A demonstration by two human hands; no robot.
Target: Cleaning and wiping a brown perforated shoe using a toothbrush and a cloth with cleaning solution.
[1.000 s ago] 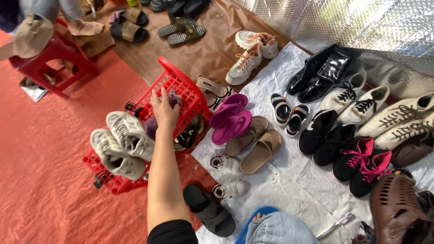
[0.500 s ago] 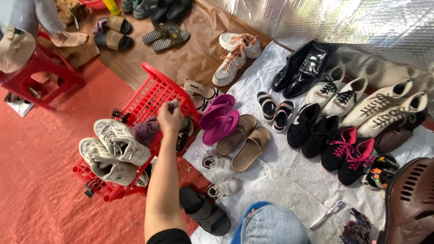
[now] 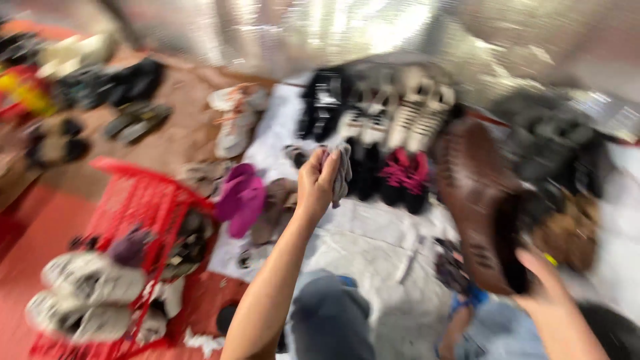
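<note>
Hands [image 3: 317, 183] raised — grey cloth [image 3: 341, 172], brown shoe [image 3: 481, 207].

Heavy motion blur. Left hand [image 3: 317, 183] at frame center pinches a small grey shoe [image 3: 342, 172]. Right hand [image 3: 550, 290] at lower right grips a brown clog [image 3: 477, 200] by its heel. Red basket [image 3: 137, 200] at left holds pale sneakers [image 3: 90, 283]. Purple sandals [image 3: 241, 199] lie on the white sheet [image 3: 367, 243].
</note>
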